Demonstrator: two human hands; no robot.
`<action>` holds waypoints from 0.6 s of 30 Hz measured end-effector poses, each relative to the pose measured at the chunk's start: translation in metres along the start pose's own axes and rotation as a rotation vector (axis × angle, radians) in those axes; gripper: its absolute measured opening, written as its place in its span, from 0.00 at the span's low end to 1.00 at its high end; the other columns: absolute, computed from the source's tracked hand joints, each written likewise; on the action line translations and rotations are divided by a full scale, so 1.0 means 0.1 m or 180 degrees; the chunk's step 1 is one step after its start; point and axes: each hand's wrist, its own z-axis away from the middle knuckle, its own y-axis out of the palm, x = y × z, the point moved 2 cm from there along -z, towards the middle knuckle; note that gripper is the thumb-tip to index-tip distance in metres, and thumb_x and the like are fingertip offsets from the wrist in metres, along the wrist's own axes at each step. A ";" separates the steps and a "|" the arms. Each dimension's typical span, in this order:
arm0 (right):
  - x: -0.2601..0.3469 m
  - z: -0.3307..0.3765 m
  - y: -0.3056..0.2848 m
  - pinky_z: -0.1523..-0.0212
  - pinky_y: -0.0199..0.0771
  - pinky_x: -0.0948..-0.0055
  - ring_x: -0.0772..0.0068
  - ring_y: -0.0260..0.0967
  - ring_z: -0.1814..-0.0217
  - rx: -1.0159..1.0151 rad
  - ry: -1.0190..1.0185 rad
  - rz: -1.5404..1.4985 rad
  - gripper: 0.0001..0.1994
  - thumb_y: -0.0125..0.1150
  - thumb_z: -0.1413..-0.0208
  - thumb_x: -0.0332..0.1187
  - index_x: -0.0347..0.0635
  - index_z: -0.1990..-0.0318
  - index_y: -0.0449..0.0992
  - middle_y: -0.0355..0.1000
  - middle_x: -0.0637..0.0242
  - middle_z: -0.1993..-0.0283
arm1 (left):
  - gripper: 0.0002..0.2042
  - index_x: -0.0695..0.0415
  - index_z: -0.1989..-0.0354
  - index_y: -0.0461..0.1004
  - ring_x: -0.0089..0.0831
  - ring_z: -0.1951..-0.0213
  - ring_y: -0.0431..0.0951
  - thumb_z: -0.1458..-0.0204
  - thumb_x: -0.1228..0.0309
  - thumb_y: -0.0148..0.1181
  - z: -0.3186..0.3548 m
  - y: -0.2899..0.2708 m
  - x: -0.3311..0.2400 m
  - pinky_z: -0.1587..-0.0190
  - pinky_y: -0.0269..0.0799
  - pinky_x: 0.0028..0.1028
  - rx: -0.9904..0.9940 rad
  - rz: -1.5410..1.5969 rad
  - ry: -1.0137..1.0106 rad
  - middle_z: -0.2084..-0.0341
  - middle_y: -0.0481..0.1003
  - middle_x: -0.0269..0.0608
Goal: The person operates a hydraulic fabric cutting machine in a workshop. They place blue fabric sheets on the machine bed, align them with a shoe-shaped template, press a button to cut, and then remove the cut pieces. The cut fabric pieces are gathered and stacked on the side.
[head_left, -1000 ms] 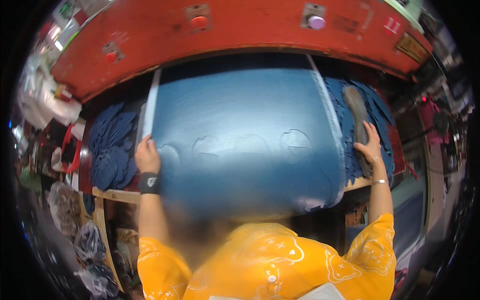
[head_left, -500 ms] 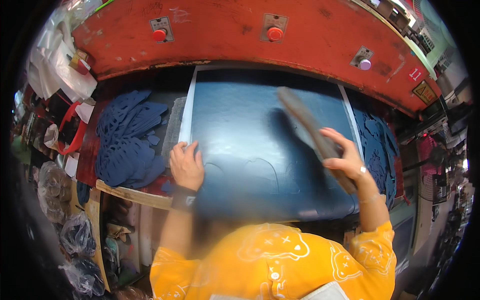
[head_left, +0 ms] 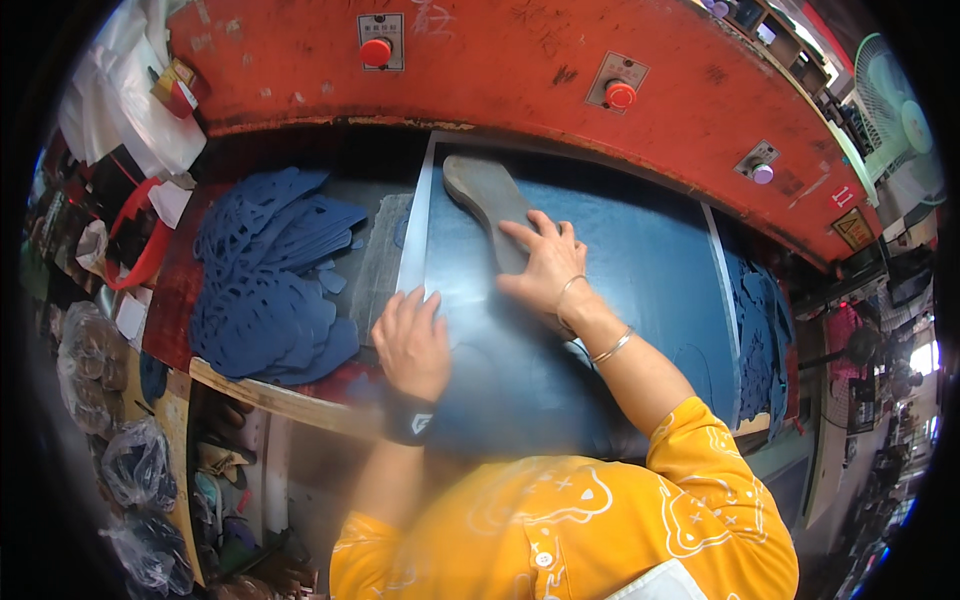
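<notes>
A smooth blue sheet [head_left: 640, 275] with pale side edges covers the middle of the work surface. On its far left part lies a grey, sole-shaped cutting die [head_left: 482, 190], long and narrow at the waist. My right hand [head_left: 548, 268] grips the near end of this die, thumb on one side and fingers on the other; the hand hides that end. My left hand [head_left: 412, 345] rests flat across the sheet's left edge, fingers stretched, holding nothing. Faint curved lines mark the sheet near the front.
Blue cut pieces [head_left: 270, 275] are heaped at the left, beside a grey strip [head_left: 382, 250]. Blue scraps [head_left: 762, 335] lie at the right. A red machine beam [head_left: 500, 75] with push buttons spans the far side. Plastic-wrapped bundles [head_left: 140, 465] sit lower left.
My right hand has swung the cutting die leftward from the sheet's right part and laid it at the far left. My left hand stays at the left edge. The view has shifted.
</notes>
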 end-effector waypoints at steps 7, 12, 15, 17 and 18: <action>0.00 -0.01 0.15 0.42 0.56 0.44 0.34 0.47 0.35 0.0084 -0.0221 0.0602 0.41 0.67 0.66 0.51 0.59 0.37 0.64 0.50 0.51 0.32 | 0.15 0.53 0.53 0.75 0.40 0.42 0.64 0.50 0.69 0.57 -0.04 -0.01 -0.03 0.41 0.56 0.41 -0.0036 -0.0136 0.0065 0.48 0.71 0.38; -0.10 -0.12 0.14 0.42 0.58 0.47 0.36 0.49 0.37 0.0175 -0.0479 0.0341 0.42 0.66 0.68 0.53 0.59 0.38 0.66 0.48 0.51 0.30 | 0.14 0.53 0.53 0.76 0.39 0.42 0.65 0.50 0.69 0.57 -0.07 0.04 0.00 0.41 0.55 0.40 -0.0064 -0.0081 0.0059 0.49 0.72 0.37; 0.02 -0.16 0.19 0.42 0.58 0.46 0.37 0.48 0.36 0.0058 -0.0256 0.0199 0.38 0.66 0.70 0.52 0.60 0.42 0.70 0.50 0.54 0.31 | 0.14 0.53 0.54 0.76 0.39 0.42 0.65 0.50 0.69 0.57 -0.08 0.06 0.02 0.41 0.56 0.40 -0.0097 -0.0075 0.0084 0.49 0.73 0.37; 0.13 -0.18 0.23 0.42 0.58 0.46 0.37 0.48 0.36 -0.0014 -0.0110 0.0062 0.38 0.66 0.70 0.51 0.60 0.42 0.70 0.50 0.54 0.31 | 0.14 0.54 0.54 0.76 0.39 0.42 0.65 0.51 0.69 0.58 -0.10 0.07 0.03 0.41 0.56 0.40 -0.0101 -0.0081 0.0082 0.49 0.73 0.37; 0.18 -0.19 0.24 0.42 0.57 0.46 0.37 0.47 0.35 -0.0110 -0.0068 -0.0011 0.38 0.67 0.70 0.51 0.60 0.42 0.70 0.50 0.54 0.31 | 0.14 0.54 0.54 0.76 0.39 0.43 0.65 0.51 0.69 0.58 -0.11 0.07 0.03 0.42 0.56 0.40 -0.0123 -0.0091 0.0106 0.49 0.73 0.37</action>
